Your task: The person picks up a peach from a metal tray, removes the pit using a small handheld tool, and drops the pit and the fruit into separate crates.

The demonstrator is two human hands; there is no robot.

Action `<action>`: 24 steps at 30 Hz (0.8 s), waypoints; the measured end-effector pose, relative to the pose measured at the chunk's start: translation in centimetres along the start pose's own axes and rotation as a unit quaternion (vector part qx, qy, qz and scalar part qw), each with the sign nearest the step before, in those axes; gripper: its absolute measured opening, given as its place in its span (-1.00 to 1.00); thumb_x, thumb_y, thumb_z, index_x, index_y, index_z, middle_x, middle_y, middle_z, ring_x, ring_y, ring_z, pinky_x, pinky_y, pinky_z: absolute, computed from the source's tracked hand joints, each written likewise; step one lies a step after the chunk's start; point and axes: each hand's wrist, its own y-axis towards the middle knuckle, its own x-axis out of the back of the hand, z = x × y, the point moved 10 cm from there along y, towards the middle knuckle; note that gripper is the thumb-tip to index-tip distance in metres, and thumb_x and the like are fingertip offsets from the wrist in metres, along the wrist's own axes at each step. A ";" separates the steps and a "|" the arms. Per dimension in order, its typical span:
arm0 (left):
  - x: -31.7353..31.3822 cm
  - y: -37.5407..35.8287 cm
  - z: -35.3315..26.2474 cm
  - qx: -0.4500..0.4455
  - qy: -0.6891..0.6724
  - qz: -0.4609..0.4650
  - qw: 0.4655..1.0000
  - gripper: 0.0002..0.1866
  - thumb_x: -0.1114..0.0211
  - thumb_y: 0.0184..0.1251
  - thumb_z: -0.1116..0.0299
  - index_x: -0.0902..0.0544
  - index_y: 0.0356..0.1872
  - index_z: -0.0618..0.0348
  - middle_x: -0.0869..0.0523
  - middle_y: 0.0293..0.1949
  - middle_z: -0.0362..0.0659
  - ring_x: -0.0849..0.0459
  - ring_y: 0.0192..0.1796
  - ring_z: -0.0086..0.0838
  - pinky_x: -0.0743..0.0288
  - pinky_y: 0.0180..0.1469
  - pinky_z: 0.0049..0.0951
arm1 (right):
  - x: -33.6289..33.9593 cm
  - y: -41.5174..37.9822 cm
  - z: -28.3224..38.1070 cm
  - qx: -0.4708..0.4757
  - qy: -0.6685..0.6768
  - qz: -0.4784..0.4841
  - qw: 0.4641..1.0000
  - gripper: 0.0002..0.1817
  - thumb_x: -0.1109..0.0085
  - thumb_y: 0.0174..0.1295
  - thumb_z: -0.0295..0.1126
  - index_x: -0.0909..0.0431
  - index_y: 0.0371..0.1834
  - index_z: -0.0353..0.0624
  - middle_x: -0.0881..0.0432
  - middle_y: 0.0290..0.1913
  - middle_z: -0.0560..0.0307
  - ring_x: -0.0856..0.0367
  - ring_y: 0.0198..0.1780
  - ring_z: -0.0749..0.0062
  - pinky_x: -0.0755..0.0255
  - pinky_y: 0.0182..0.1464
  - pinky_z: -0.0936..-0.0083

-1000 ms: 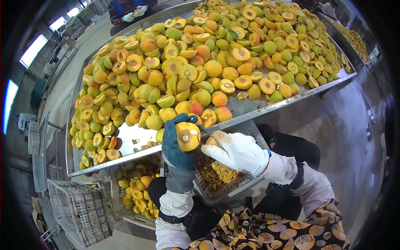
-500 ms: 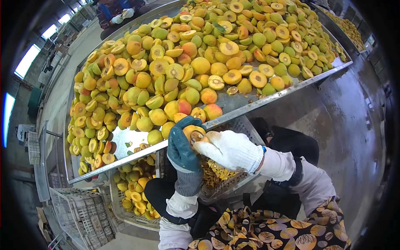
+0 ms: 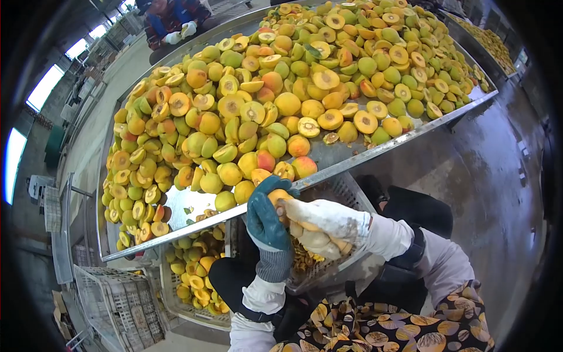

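Green glove on, the left hand (image 3: 267,224) grasps a small orange fruit (image 3: 280,196), cupping it just beside the near rim of the metal tray (image 3: 350,161). White-gloved, the right hand (image 3: 333,219) meets the fruit from the other side, fingers curled in; whether a tool sits inside them I cannot tell, and the cut face is mostly hidden. For good work here, the left grip should be snug but not crushing, since ripe flesh would probably bruise or slip in a wet glove. Its fingers are best wrapped round the back, clear of the right fingertips. Short, controlled wrist turns seem wiser than a hard push, which could tear the flesh or jab the palm. Working low, above the crate (image 3: 359,192) of scraps (image 3: 306,258), should catch loose bits and spare the heap (image 3: 287,104) in the tray.
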 end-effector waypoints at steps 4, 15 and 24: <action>-1.1 0.3 0.0 0.047 -0.028 0.030 0.998 -0.46 0.17 0.71 0.00 -0.57 0.11 0.33 -0.74 -0.12 -0.05 -0.71 -0.15 -0.37 -0.61 0.02 -0.36 | 0.4 -0.4 0.7 0.012 -0.149 -0.046 0.988 -0.43 0.00 0.50 0.16 -0.49 -0.38 -0.17 -0.33 -0.76 0.30 -0.30 -0.81 0.56 -0.22 -0.72 0.56; -2.1 -0.3 -0.8 -0.079 0.055 0.041 0.995 -0.46 0.18 0.71 0.03 -0.56 0.12 0.36 -0.71 -0.03 0.00 -0.70 -0.03 -0.34 -0.58 0.10 -0.33 | 1.6 -1.1 -0.2 0.018 -0.043 -0.020 0.999 -0.44 -0.06 0.46 0.13 -0.50 -0.32 -0.26 -0.39 -0.72 0.23 -0.32 -0.79 0.50 -0.19 -0.77 0.55; -3.8 -0.6 2.5 0.117 -0.131 0.088 0.981 -0.34 0.13 0.64 -0.18 -0.58 0.09 0.32 -0.73 -0.12 0.03 -0.75 -0.15 -0.25 -0.66 0.01 -0.26 | 2.3 -1.9 0.6 0.012 -0.226 -0.043 0.973 -0.44 0.14 0.56 0.06 -0.49 -0.38 -0.23 -0.46 -0.73 0.14 -0.39 -0.81 0.46 -0.31 -0.69 0.52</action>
